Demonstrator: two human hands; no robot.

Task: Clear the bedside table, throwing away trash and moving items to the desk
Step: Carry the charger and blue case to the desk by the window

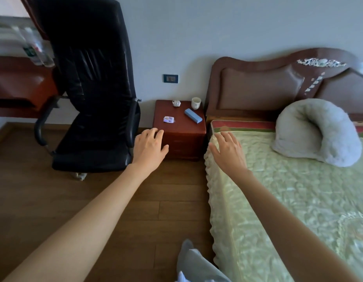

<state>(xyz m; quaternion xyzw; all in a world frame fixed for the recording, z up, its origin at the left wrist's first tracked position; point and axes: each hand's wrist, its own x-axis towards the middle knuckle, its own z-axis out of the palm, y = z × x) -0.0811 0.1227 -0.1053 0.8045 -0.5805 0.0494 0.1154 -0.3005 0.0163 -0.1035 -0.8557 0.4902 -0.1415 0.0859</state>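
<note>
The reddish-brown bedside table (176, 135) stands against the wall between a chair and the bed. On its top lie a crumpled white paper ball (176, 103), a white cup (196, 103), a blue rectangular case (193, 115) and a small purple-and-white packet (169, 119). My left hand (149, 147) hovers in front of the table's left front corner, fingers spread, holding nothing. My right hand (227, 150) hovers over the bed's edge just right of the table, also spread and holding nothing. The red-brown desk (20, 84) is at the far left.
A black office chair (93, 94) stands between the desk and the bedside table. Plastic bottles (36, 49) stand on the desk. The bed (288, 200) with a green cover and a grey pillow (316, 131) fills the right. Wooden floor lies in front.
</note>
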